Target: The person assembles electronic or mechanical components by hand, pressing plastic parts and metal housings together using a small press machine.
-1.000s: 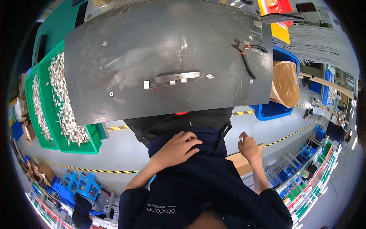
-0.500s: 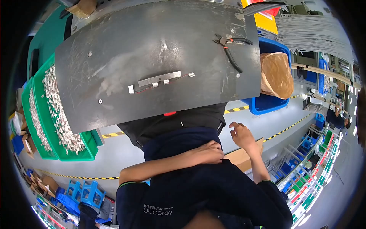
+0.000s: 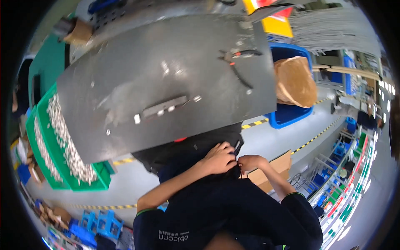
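At my right hip, my left hand [image 3: 220,158] has its fingers curled over the dark clothing [image 3: 196,152] by my waist. Beside it, almost touching, my right hand [image 3: 251,163] is closed with its fingertips at the same cloth; what it may pinch is hidden. On the grey work table [image 3: 125,71] in front of me lies a grey metal bar [image 3: 164,107] with small whitish tabs along its near side and at both ends. Farther right on the table rest black cutting pliers [image 3: 235,64] with orange marks, handles spread.
Green bins [image 3: 104,180] full of small whitish parts stand at the table's left. A blue bin [image 3: 285,121] with a brown paper bag [image 3: 296,81] is at its right. Behind my right arm is a cardboard piece [image 3: 273,171]. Another person [image 3: 362,116] stands far right.
My right hand has come in from the right, closing at my hip beside the left hand. My left hand has shifted up and slightly left. The whole view has tilted and blurred.
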### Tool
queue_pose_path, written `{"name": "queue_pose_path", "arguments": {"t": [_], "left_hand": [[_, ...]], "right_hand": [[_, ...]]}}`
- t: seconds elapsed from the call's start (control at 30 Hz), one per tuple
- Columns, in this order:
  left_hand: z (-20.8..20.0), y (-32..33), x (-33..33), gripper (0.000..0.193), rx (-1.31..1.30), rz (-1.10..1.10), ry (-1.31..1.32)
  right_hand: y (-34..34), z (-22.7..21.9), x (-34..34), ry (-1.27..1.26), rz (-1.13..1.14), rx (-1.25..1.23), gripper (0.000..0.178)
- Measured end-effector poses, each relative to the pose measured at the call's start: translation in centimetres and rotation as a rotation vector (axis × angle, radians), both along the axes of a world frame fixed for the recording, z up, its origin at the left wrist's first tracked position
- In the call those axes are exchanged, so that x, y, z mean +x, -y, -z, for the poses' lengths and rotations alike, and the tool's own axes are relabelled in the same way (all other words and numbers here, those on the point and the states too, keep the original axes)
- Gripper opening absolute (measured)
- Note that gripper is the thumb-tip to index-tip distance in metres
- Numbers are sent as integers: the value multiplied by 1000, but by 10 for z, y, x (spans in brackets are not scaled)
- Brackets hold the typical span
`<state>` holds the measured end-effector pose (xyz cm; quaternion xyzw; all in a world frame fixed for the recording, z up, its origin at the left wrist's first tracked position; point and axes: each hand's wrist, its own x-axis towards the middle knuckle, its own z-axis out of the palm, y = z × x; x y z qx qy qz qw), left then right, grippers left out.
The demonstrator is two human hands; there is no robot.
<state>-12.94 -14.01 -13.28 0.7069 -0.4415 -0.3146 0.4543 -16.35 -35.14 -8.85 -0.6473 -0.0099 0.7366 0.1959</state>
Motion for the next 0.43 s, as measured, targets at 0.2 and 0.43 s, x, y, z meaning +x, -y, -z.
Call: {"name": "queue_pose_path", "arguments": {"t": [0.2, 0.43], "left_hand": [[-8, -8, 19, 19, 8, 252, -47], [-1, 3, 22, 22, -35, 341, 4]], "right_hand": [[-14, 58, 2, 711, 480, -425, 38], [12, 117, 62, 874, 719, -594, 92]]}}
